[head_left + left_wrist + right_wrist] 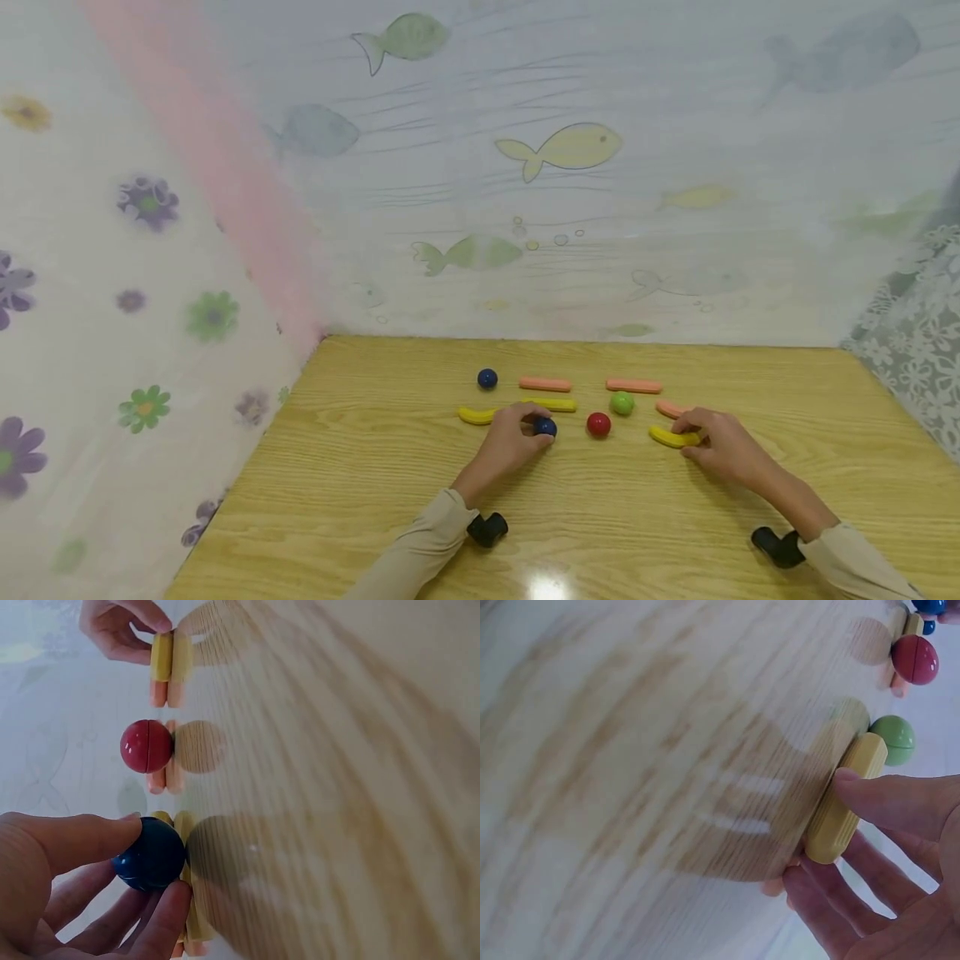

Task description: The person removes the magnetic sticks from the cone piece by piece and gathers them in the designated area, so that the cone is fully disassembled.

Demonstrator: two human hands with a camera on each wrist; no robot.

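My left hand (517,433) pinches a dark blue ball (545,427) (152,853) on the wooden table (375,467), thumb on one side and fingers on the other. My right hand (708,446) grips a short yellow stick (670,437) (845,799) that lies flat on the wood. Between the hands sit a red ball (598,424) (146,745) and a green ball (622,403) (895,738). A second dark blue ball (487,379) rests farther back on the left.
Two more yellow sticks (477,415) (553,404) lie behind my left hand. Pink sticks (544,384) (633,386) lie along the back row, another (670,408) beside my right hand. Fish-print and flower-print curtains wall in the table at the back and sides.
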